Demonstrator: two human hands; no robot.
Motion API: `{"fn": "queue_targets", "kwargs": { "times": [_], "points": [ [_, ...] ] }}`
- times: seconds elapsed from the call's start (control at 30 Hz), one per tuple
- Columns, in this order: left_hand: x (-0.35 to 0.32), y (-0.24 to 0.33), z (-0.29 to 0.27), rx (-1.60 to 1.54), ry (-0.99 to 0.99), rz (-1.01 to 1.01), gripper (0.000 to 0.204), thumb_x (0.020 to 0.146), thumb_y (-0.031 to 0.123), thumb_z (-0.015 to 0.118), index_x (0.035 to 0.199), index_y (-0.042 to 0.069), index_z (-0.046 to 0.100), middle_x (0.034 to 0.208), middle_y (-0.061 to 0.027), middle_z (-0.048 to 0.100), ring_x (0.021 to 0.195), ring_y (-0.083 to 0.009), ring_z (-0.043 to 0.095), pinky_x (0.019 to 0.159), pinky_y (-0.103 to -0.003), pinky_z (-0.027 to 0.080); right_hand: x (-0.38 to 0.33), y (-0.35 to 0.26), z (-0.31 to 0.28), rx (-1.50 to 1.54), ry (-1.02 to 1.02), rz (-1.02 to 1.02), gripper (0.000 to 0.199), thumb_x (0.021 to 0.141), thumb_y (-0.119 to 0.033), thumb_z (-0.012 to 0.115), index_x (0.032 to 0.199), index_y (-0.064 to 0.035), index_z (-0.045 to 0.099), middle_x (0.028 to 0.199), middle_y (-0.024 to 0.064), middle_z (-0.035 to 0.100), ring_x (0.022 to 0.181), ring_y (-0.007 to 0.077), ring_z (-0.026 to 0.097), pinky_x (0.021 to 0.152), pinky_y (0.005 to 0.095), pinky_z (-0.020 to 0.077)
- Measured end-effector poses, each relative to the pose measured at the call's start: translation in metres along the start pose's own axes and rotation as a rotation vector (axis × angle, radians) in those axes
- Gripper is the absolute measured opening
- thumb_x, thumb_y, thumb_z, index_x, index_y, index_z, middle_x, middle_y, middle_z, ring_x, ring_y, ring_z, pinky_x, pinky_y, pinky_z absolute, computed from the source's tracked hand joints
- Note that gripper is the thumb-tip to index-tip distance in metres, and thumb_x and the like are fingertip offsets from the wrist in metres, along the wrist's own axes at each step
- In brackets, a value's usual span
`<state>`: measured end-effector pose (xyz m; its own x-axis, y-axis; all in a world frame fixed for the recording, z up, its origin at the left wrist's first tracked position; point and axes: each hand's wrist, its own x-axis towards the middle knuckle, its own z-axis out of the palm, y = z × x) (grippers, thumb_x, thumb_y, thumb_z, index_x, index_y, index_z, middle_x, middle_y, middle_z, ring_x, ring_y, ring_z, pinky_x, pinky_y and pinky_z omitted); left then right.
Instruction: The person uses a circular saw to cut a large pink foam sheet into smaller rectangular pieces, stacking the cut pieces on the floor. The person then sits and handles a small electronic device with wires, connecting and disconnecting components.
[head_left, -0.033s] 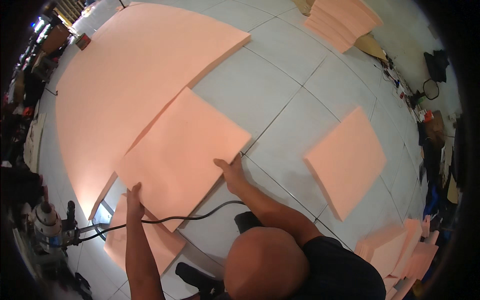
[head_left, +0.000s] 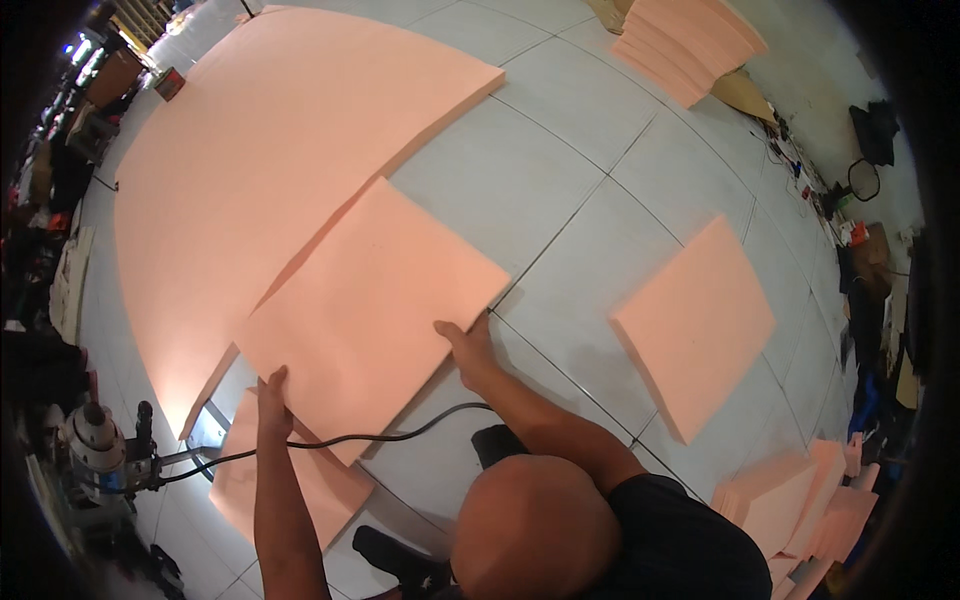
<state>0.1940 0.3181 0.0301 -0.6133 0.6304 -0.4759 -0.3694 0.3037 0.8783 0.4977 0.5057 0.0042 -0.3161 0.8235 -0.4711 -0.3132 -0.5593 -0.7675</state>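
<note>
Gripping foam panel [head_left: 370, 300] w/ L hand [head_left: 273, 395] & R hand [head_left: 470, 352] on adj. edges, prob. for even support, beside lg sheet [head_left: 270, 150].

Dk fisheye rim, glare lwr-L

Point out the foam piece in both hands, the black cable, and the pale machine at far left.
Foam piece [head_left: 375, 305]: head view, middle of its top face.
Black cable [head_left: 352, 437]: head view, near mid-stretch.
Pale machine [head_left: 92, 440]: head view, its rounded body.
</note>
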Motion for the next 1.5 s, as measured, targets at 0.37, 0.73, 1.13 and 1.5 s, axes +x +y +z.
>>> {"fn": "queue_targets", "kwargs": {
  "times": [0.37, 0.73, 1.13, 1.5],
  "points": [
    [-0.020, 0.037, 0.136, 0.130, -0.186, 0.154, 0.052, 0.093, 0.019, 0.060, 0.137, 0.001, 0.038, 0.129, -0.0113, 0.053, 0.115, -0.0200, 0.053, 0.096, -0.032, 0.044, -0.039, -0.074, -0.073, -0.168, 0.066, -0.431, 0.048, 0.089, -0.003, 0.059, 0.132, 0.0013, 0.038, 0.124, 0.0111, 0.052, 0.113, 0.0176, 0.051, 0.097, 0.0336, 0.0436],
    [-0.094, 0.033, 0.344, 0.013, -0.764, -0.075, 0.059, 0.089, 0.026, 0.064, 0.136, 0.004, 0.036, 0.127, -0.0122, 0.053, 0.113, -0.0244, 0.056, 0.090, -0.040, 0.050, -0.103, -0.282, -0.276, -0.097, 0.351, -0.662, 0.036, 0.091, -0.024, 0.051, 0.112, 0.0045, 0.059, 0.109, 0.0126, 0.064, 0.103, 0.0232, 0.062, 0.090, 0.0361, 0.0514],
    [-0.202, -0.058, 0.476, -0.208, -1.436, -0.031, 0.076, 0.087, 0.016, 0.072, 0.140, 0.003, 0.020, 0.140, -0.0214, 0.040, 0.121, -0.0268, 0.049, 0.103, -0.041, 0.042, -0.211, -0.394, -0.433, -0.174, 0.435, -0.557, 0.046, 0.087, -0.029, 0.054, 0.118, 0.0039, 0.052, 0.108, 0.0138, 0.062, 0.097, 0.0264, 0.063, 0.085, 0.0395, 0.0536],
    [-0.138, -0.095, 0.456, 0.204, -1.463, -0.300, 0.087, 0.088, 0.033, 0.068, 0.150, 0.002, 0.014, 0.150, -0.0231, 0.030, 0.127, -0.0347, 0.045, 0.099, -0.043, 0.045, -0.153, -0.256, -0.504, -0.045, 0.885, -0.015, 0.079, 0.083, -0.050, 0.068, 0.140, -0.0065, 0.035, 0.137, 0.0146, 0.045, 0.125, 0.0285, 0.047, 0.103, 0.0411, 0.0420]
  ]
}}
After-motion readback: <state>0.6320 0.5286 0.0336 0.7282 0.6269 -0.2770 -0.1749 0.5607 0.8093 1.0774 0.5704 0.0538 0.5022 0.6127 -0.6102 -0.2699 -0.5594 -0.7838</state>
